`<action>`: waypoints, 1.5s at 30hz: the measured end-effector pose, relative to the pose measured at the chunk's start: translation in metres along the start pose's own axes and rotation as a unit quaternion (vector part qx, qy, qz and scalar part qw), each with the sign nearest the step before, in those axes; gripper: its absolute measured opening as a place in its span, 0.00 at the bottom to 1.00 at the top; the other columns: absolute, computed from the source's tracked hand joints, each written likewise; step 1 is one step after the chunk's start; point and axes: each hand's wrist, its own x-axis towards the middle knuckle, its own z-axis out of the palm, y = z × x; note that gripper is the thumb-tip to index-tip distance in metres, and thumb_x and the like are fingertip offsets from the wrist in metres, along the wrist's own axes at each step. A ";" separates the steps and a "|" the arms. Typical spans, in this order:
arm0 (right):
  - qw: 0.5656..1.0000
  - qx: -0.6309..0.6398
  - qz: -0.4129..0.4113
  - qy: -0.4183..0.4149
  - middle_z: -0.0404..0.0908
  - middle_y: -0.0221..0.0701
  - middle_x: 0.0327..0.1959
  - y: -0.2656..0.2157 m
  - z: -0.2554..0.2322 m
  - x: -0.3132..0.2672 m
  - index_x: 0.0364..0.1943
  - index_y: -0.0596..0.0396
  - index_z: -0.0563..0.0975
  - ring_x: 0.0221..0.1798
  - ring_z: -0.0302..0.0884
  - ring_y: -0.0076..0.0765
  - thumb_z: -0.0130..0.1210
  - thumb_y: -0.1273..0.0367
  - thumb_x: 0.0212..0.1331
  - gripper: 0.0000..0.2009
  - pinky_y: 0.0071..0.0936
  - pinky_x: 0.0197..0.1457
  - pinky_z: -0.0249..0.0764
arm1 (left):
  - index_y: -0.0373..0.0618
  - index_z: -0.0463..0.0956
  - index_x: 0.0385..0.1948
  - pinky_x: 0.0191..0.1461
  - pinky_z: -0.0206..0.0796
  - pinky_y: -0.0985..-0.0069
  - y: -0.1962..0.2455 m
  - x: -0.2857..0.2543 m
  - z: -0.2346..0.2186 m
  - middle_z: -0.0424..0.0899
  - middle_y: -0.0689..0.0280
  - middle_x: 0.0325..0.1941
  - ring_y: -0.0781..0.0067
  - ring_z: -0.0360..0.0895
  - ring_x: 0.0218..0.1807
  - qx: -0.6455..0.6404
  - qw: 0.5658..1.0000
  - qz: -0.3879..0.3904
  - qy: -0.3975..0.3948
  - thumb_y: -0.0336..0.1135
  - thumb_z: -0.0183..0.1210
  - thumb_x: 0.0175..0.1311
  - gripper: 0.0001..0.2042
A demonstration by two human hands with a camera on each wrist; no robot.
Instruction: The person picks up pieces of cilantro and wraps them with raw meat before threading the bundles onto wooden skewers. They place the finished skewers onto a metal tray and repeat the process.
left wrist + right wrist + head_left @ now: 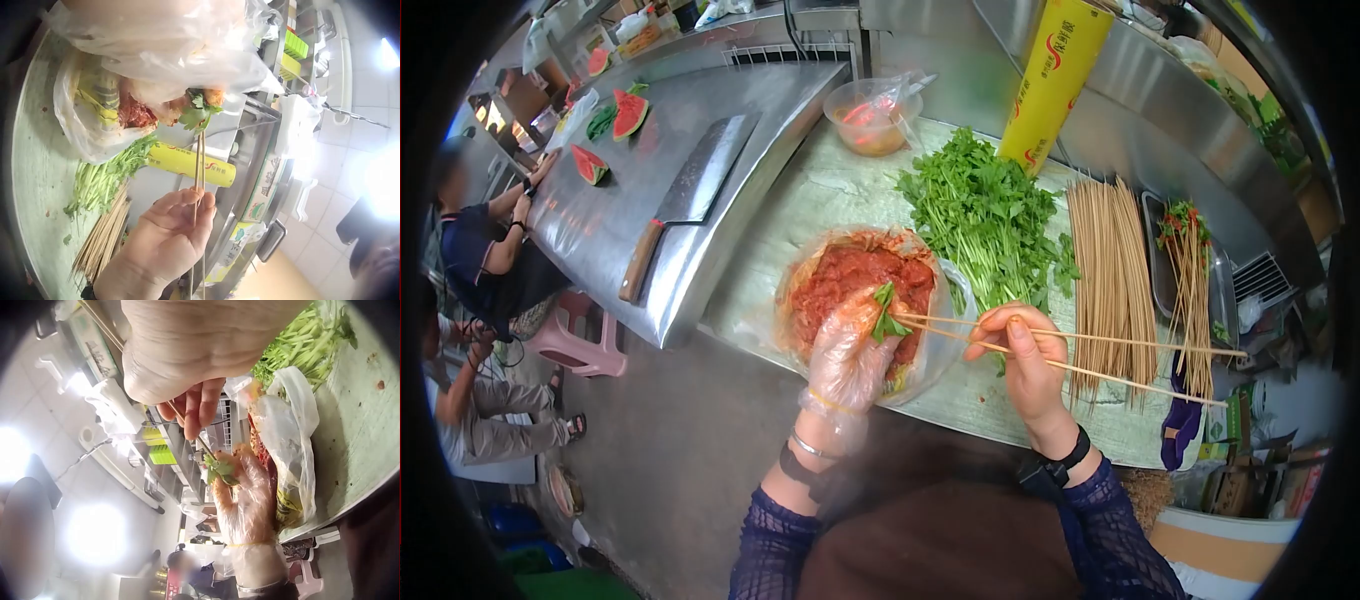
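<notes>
My left hand (840, 355), in a clear plastic glove stained red at the fingers, pinches a green leafy sprig (887, 315) at the pointed ends of two thin wooden skewers (1140, 342). The bare right hand (1032, 365) grips both skewers between thumb and fingers; their far ends spread apart toward the right. Beneath the gloved hand lies a plastic bag (960, 290) of red marinated meat pieces (850, 275). In the right wrist view the sprig (220, 470) sits against the gloved fingertips, which partly hide the skewer tips.
Behind the bag is a pile of leafy green stalks (990, 200). Bare skewers (1110, 290) lie right of it, then a metal tray (1160, 255) with threaded skewers. A yellow roll (1055, 80) and a plastic bowl (870, 135) stand behind. A cleaver (700, 180) lies on the left steel counter.
</notes>
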 end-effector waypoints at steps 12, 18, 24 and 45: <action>0.979 0.190 0.062 0.040 0.77 0.41 0.33 0.026 -0.003 0.000 0.37 0.62 0.72 0.31 0.78 0.35 0.42 0.64 0.67 0.13 0.29 0.39 0.75 | 0.32 0.67 0.50 0.58 0.69 0.61 -0.002 -0.003 -0.010 0.75 0.54 0.50 0.59 0.73 0.52 -0.243 0.967 -0.068 -0.040 0.29 0.55 0.60 0.17; 0.962 0.253 0.098 0.037 0.77 0.40 0.33 0.037 -0.003 -0.001 0.37 0.62 0.72 0.32 0.77 0.34 0.42 0.65 0.67 0.12 0.28 0.38 0.75 | 0.33 0.68 0.49 0.55 0.71 0.64 -0.008 -0.001 -0.015 0.76 0.56 0.48 0.60 0.75 0.50 -0.185 0.978 -0.026 -0.089 0.32 0.60 0.57 0.20; 0.948 0.282 0.122 0.078 0.76 0.39 0.34 0.042 0.005 -0.004 0.38 0.62 0.71 0.34 0.76 0.34 0.42 0.66 0.67 0.12 0.29 0.40 0.75 | 0.33 0.69 0.49 0.54 0.71 0.69 -0.005 -0.001 -0.006 0.77 0.57 0.47 0.64 0.76 0.49 0.309 0.945 0.106 0.009 0.32 0.60 0.58 0.19; 0.954 -0.244 -0.163 -0.055 0.77 0.38 0.33 -0.014 0.021 -0.007 0.32 0.62 0.74 0.32 0.78 0.34 0.43 0.66 0.67 0.13 0.28 0.39 0.74 | 0.32 0.73 0.46 0.53 0.68 0.72 -0.006 -0.012 0.016 0.79 0.57 0.46 0.69 0.76 0.46 0.077 0.972 0.213 0.060 0.25 0.52 0.62 0.12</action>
